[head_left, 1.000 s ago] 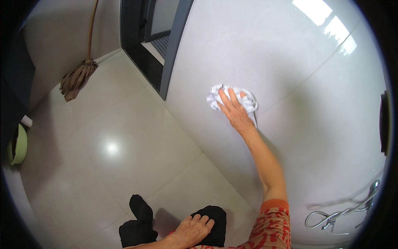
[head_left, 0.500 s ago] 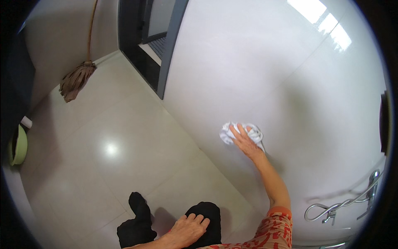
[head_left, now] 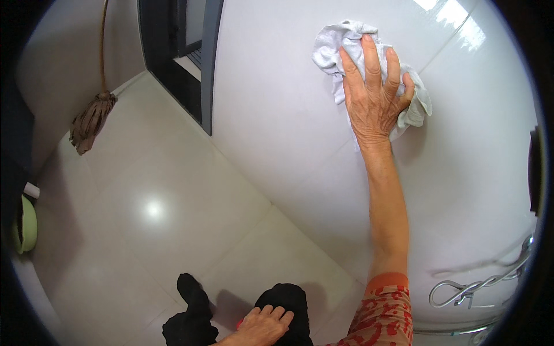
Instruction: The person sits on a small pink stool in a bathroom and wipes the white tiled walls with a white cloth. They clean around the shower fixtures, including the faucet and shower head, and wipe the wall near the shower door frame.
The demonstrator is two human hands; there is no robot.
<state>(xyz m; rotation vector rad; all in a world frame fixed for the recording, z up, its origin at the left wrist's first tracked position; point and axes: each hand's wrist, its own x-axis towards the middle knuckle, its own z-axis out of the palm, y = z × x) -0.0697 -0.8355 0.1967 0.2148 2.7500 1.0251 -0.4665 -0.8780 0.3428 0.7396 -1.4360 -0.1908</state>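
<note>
High on the glossy pale wall (head_left: 277, 104), my right hand (head_left: 375, 106) presses a crumpled white cloth (head_left: 340, 49) against the tiles. Its fingers are spread over the cloth, which bunches out on both sides of them. The right arm is stretched far forward, out of a short orange-and-red patterned sleeve (head_left: 381, 311). My left hand (head_left: 262, 327) lies on my black-clad knee (head_left: 285, 297), holding nothing, fingers loosely bent over it. Beside that hand shows a small red patch that I cannot make out.
A string mop (head_left: 92, 124) leans in the far left corner, near a dark-framed doorway (head_left: 208, 69). At the left edge stands a light green basin (head_left: 27, 225). Low on the right wall are a shower tap and its looped metal hose (head_left: 441, 293). Pale floor tiles (head_left: 167, 173) meet the wall diagonally.
My right hand has slid the cloth up the wall, away from me, and the cloth has spread out more. My left hand stays on the knee. The view has shifted slightly.
</note>
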